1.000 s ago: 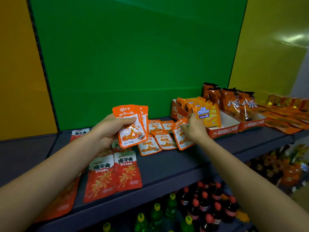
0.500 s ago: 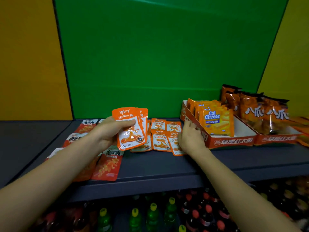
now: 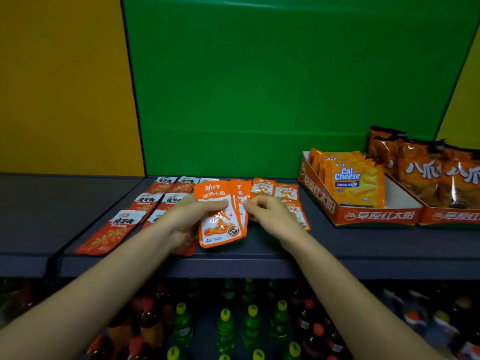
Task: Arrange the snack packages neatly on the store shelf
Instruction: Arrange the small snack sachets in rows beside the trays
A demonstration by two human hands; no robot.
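Along the left part of the shelf (image 3: 363, 245), red packets (image 3: 145, 201) are laid flat in two columns running from the back edge toward the front edge. Just right of them, above the front half of the shelf, a fan of orange packets (image 3: 219, 219) is held upright by the left hand (image 3: 187, 219). The thumb is pressed across the front packet and the fingers are curled behind the stack. The right edge of the fan is pinched by the right hand (image 3: 270, 216), with thumb and forefinger closed on a rear packet and the other fingers curled. Behind this hand, flat orange packets (image 3: 285, 193) are laid in rows reaching the back edge and are partly hidden by the hand. Further right, a cardboard tray (image 3: 374, 216) is set toward the back edge, and Cal Cheese packs (image 3: 355, 185) are stood upright in its rear half. A second tray (image 3: 449, 216) is placed directly beside it on the right and is filled with dark orange bags (image 3: 441, 183). Below the shelf, bottles (image 3: 226, 326) are visible but blurred.
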